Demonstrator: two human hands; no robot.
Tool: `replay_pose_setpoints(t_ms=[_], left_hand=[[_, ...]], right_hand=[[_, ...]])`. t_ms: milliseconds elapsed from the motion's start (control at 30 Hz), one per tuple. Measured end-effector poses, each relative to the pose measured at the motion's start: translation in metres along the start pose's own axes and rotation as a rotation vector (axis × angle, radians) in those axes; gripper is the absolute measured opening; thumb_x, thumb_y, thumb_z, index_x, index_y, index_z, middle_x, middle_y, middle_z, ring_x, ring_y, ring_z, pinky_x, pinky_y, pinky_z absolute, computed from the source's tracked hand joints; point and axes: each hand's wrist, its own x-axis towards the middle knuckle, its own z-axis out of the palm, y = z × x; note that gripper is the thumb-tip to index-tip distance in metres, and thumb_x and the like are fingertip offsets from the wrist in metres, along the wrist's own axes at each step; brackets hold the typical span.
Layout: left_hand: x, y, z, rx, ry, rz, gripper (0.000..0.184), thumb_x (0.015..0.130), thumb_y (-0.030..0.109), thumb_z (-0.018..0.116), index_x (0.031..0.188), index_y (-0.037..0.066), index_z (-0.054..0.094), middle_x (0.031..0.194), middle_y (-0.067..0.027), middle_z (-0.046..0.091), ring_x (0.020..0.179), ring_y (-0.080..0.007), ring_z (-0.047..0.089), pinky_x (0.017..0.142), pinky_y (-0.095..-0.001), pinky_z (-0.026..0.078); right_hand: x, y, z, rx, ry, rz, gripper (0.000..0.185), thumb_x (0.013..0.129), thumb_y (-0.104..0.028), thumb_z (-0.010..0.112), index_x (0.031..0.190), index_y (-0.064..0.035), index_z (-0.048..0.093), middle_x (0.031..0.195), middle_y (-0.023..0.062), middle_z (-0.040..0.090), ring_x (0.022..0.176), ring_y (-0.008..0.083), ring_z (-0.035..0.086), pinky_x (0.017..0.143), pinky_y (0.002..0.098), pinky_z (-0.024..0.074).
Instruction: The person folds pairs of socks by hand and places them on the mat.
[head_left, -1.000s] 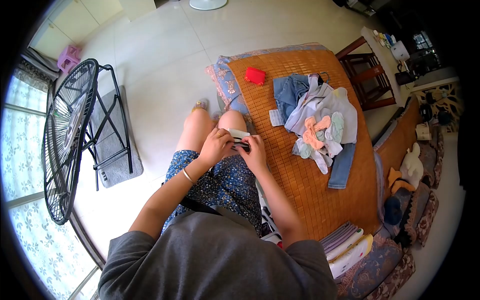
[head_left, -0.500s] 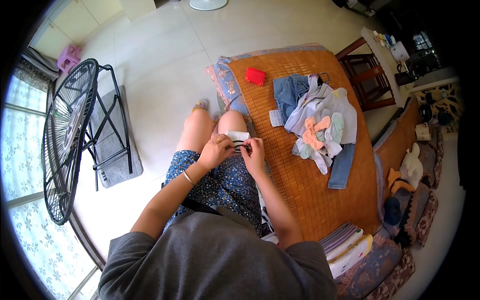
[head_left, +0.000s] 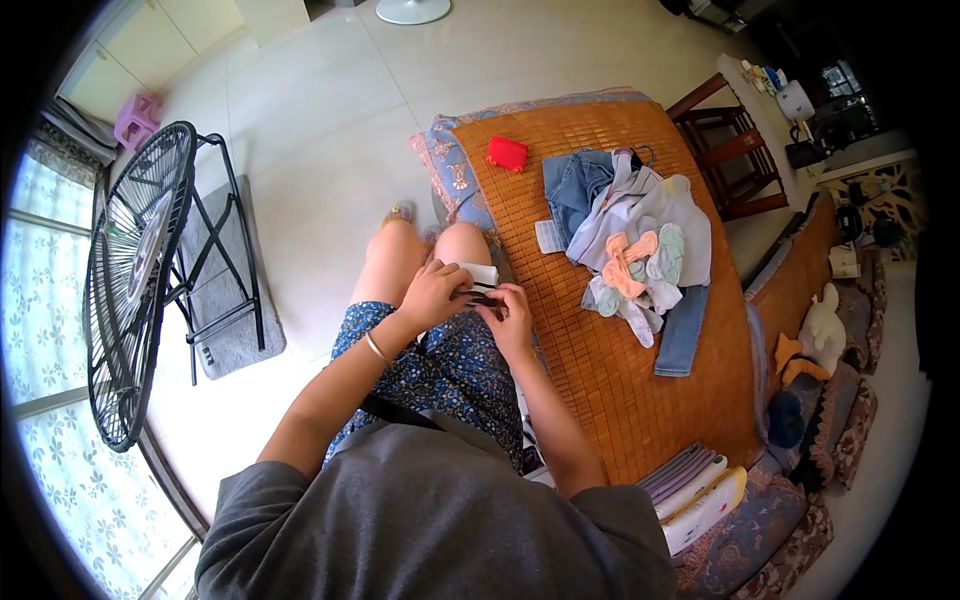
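Observation:
A white sock [head_left: 482,274] with black stripes lies over my lap, its striped end pinched between both hands. My left hand [head_left: 434,294] closes on the left side of that end. From the right, my right hand [head_left: 511,317] grips the opposite side with thumb and fingers. The fingertips cover part of the stripes. Beside me on the woven mat [head_left: 590,400] is a heap of clothing: blue jeans [head_left: 680,335], a pale lilac top [head_left: 618,215], peach socks [head_left: 625,265] and mint-green socks [head_left: 667,255].
A red pouch [head_left: 507,153] sits near the mat's far left corner. Folded laundry [head_left: 700,495] is stacked at the near right. Left of me stand a black corded round chair [head_left: 140,280] and a grey floor mat [head_left: 225,280]. A wooden chair [head_left: 735,155] is beyond the mat.
The striped end has shifted slightly between my fingers, and the white part now lies flatter and more sideways. My hands keep nearly the same place; the clothing heap is unchanged.

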Motion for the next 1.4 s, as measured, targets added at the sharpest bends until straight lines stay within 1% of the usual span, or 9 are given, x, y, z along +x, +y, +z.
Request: replay_pose_setpoints(t_ms=[167,367,433,567,633,733,1167,1233,1400], left_hand=[[0.012,-0.012,0.011,0.010,-0.079,-0.064,0.010,0.080,0.018,0.063,0.084,0.009,0.060,0.078,-0.0068,0.065,0.081,-0.0269,0.059,0.077,-0.0395,0.046],[0.011,-0.012,0.015,-0.018,-0.012,-0.086,0.010,0.086,0.017,0.057,0.084,0.008,0.059,0.076,-0.0104,0.063,0.080,-0.0290,0.058,0.075,-0.0416,0.046],[0.005,-0.009,0.017,-0.040,0.032,-0.120,0.012,0.087,0.018,0.056,0.086,0.006,0.056,0.079,-0.0124,0.062,0.080,-0.0314,0.058,0.077,-0.0425,0.046],[-0.003,-0.015,0.030,-0.067,0.108,-0.220,0.015,0.086,0.018,0.059,0.089,0.005,0.054,0.083,-0.0144,0.061,0.081,-0.0341,0.057,0.077,-0.0426,0.046],[-0.005,-0.012,0.027,-0.104,0.181,-0.070,0.021,0.080,0.012,0.068,0.090,0.003,0.051,0.080,-0.0160,0.059,0.075,-0.0329,0.058,0.069,-0.0414,0.048],[-0.010,-0.011,0.021,-0.178,0.142,-0.196,0.026,0.076,0.009,0.071,0.089,0.002,0.051,0.079,-0.0150,0.059,0.072,-0.0307,0.059,0.067,-0.0389,0.049],[-0.005,0.020,0.011,-0.322,0.284,-0.226,0.024,0.075,0.005,0.070,0.094,0.000,0.055,0.081,-0.0138,0.062,0.069,-0.0237,0.062,0.058,-0.0321,0.051],[-0.006,0.021,0.015,-0.570,0.325,-0.370,0.021,0.076,0.001,0.068,0.094,0.000,0.058,0.083,-0.0098,0.064,0.070,-0.0154,0.062,0.054,-0.0269,0.050],[-0.005,0.023,0.000,-1.131,0.245,-0.626,0.012,0.082,-0.001,0.065,0.091,0.004,0.058,0.087,-0.0033,0.064,0.074,-0.0089,0.059,0.053,-0.0217,0.048]], right_hand=[[0.004,0.012,0.016,0.033,0.008,0.101,0.029,0.076,-0.009,0.076,0.095,-0.0021,0.056,0.099,0.0082,0.049,0.084,0.0177,0.056,0.067,0.0281,0.0492],[0.012,-0.004,0.029,-0.120,0.255,0.302,0.031,0.077,-0.019,0.076,0.093,-0.0014,0.056,0.097,0.0108,0.050,0.087,0.0215,0.054,0.072,0.0314,0.0471],[0.017,-0.011,0.023,-0.178,0.100,0.567,0.035,0.076,-0.019,0.075,0.097,0.0013,0.055,0.097,0.0135,0.051,0.090,0.0231,0.054,0.076,0.0333,0.0460],[0.022,0.011,0.027,-0.145,0.032,0.580,0.036,0.077,-0.018,0.074,0.100,0.0023,0.055,0.098,0.0127,0.053,0.089,0.0210,0.055,0.076,0.0324,0.0459],[0.022,0.015,0.031,0.040,0.077,0.406,0.035,0.077,-0.015,0.073,0.102,0.0014,0.054,0.097,0.0091,0.054,0.087,0.0176,0.055,0.075,0.0302,0.0459],[0.018,0.009,0.039,0.302,0.119,0.354,0.036,0.077,-0.012,0.071,0.104,-0.0006,0.050,0.100,0.0121,0.057,0.088,0.0189,0.057,0.073,0.0313,0.0477],[0.024,-0.021,0.037,0.857,0.184,0.451,0.030,0.087,-0.005,0.064,0.114,-0.0025,0.051,0.102,0.0037,0.054,0.091,0.0129,0.058,0.076,0.0265,0.0512],[0.027,-0.050,0.030,0.978,0.217,0.587,0.027,0.088,-0.004,0.063,0.113,-0.0027,0.052,0.102,0.0027,0.054,0.092,0.0154,0.061,0.074,0.0301,0.0558],[0.033,-0.050,0.027,1.035,0.192,0.520,0.026,0.088,-0.002,0.061,0.113,-0.0027,0.053,0.102,0.0030,0.054,0.094,0.0185,0.062,0.077,0.0348,0.0600]])
